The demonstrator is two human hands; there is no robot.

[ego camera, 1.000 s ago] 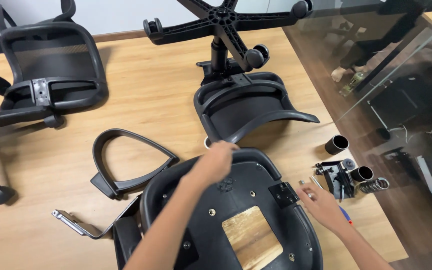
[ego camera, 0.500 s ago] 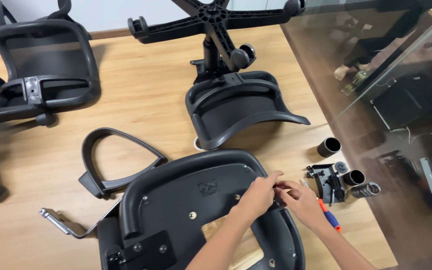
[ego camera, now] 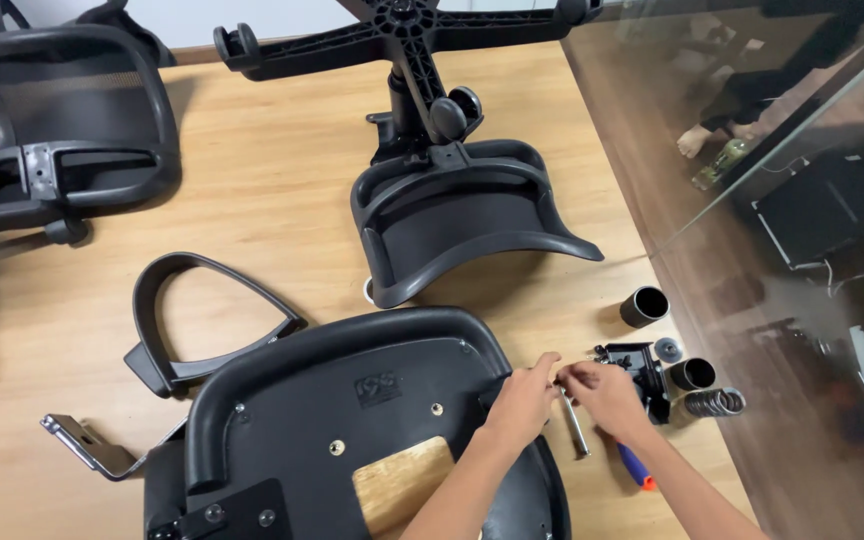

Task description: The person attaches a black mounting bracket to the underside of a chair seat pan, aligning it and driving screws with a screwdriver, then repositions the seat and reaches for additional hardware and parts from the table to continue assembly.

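An upturned black chair seat [ego camera: 352, 400] lies on the wooden floor in front of me, with a bare wooden patch [ego camera: 402, 480] near its middle. My left hand [ego camera: 520, 402] reaches across its right rim. My right hand [ego camera: 604, 395] comes in from the right. The fingertips of both hands meet and pinch at a small black fitting on the rim, which they mostly hide. A thin metal rod [ego camera: 577, 428] lies just below the hands. A blue and orange tool handle [ego camera: 634, 468] shows under my right wrist.
A black mechanism block [ego camera: 642, 365], two short black tubes [ego camera: 644, 305], a washer and a coil spring [ego camera: 717, 402] lie right of the hands. An armrest loop [ego camera: 202, 320], a metal bracket [ego camera: 87, 447], a chair back with star base [ego camera: 462, 210], another chair [ego camera: 62, 130] and a glass wall [ego camera: 752, 150] surround them.
My left hand has left the seat's far rim and come right to meet my right hand at the rim fitting. My right hand has moved in from the floor.
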